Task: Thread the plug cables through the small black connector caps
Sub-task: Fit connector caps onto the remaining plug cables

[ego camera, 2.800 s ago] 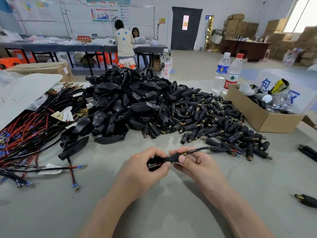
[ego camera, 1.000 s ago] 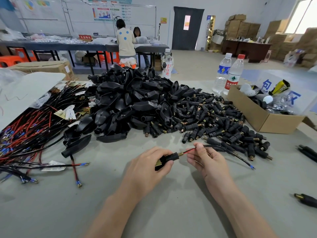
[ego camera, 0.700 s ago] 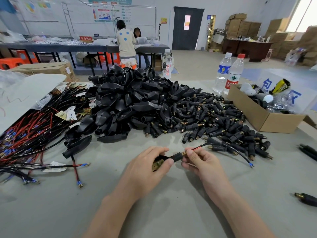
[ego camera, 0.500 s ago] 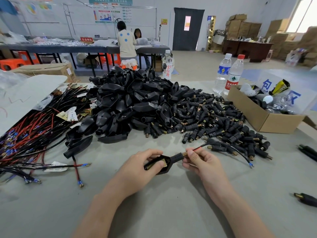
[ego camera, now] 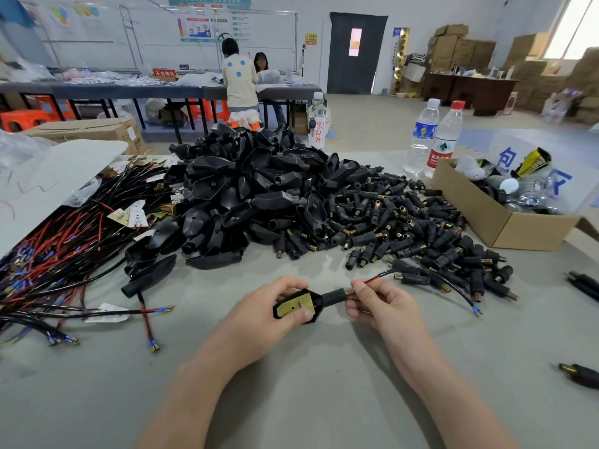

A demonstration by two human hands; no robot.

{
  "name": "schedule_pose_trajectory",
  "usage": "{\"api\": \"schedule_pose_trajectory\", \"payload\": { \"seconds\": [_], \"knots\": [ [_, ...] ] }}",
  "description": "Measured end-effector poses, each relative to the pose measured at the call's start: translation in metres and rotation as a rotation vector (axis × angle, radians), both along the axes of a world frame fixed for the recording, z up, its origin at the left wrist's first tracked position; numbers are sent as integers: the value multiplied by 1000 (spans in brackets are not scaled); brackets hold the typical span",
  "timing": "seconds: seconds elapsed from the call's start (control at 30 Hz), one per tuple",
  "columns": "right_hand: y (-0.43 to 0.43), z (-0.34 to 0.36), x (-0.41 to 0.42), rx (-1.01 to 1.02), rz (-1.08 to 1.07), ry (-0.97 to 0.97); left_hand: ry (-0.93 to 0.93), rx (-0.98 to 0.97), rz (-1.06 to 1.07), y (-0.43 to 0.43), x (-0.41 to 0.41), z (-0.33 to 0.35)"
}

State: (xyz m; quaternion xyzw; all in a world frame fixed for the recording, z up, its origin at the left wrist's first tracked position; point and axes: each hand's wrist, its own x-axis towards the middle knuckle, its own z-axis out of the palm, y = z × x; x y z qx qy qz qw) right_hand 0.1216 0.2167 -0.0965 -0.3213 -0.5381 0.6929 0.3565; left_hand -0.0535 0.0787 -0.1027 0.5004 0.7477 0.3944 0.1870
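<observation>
My left hand (ego camera: 259, 314) grips a black plug shell (ego camera: 296, 306), its open side up with a brass plate inside. A small black connector cap (ego camera: 334, 295) with a brass end sits at the shell's neck. My right hand (ego camera: 381, 303) pinches the red and black cable (ego camera: 421, 273) just past the cap. The cable arcs right over the table to a blue-tipped end (ego camera: 475, 308).
A heap of black plug shells (ego camera: 246, 196) and a spread of connector caps (ego camera: 405, 228) lie beyond my hands. Red and black cables (ego camera: 58, 254) lie at left. A cardboard box (ego camera: 505, 218) and water bottles (ego camera: 434, 137) stand at right. Two people work at a far table.
My left hand has turned the plug shell so its open side with the brass plate faces up. My right hand stays on the cable by the cap.
</observation>
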Motion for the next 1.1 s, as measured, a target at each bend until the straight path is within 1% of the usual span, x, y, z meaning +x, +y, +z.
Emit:
{"api": "schedule_pose_trajectory", "payload": {
  "seconds": [0.13,0.27,0.33,0.4,0.47,0.5,0.6,0.67,0.73,0.8,0.9,0.97,1.03,1.1],
  "knots": [
    [1,0,1,-1,-15,-21,36,-41,-20,-5,5,0],
    [-3,2,3,17,-24,-31,92,-82,4,-13,14,-1],
    [-6,3,3,37,-31,-44,124,-76,25,-20,20,-3],
    [-11,5,3,49,-39,-53,136,-31,52,-28,28,-5],
    [-22,9,1,35,-39,-36,44,68,99,-39,36,-3],
    [-30,11,0,11,-35,-13,-57,139,145,-45,39,0],
    [-66,21,-15,-95,17,110,-471,435,328,-69,40,14],
    [-99,30,-33,-127,70,163,-732,616,435,-87,37,25],
    [-135,39,-55,-129,115,165,-925,683,500,-109,35,33],
    [-172,45,-79,-133,176,136,-981,670,551,-131,31,37],
    [-223,50,-108,-147,278,113,-1004,675,649,-166,17,45],
    [-253,53,-124,-110,340,86,-1016,689,728,-191,3,50],
    [-279,55,-139,-62,395,47,-987,682,778,-214,-10,54],
    [-301,58,-154,4,478,0,-919,660,808,-235,-23,55]
  ]
}}
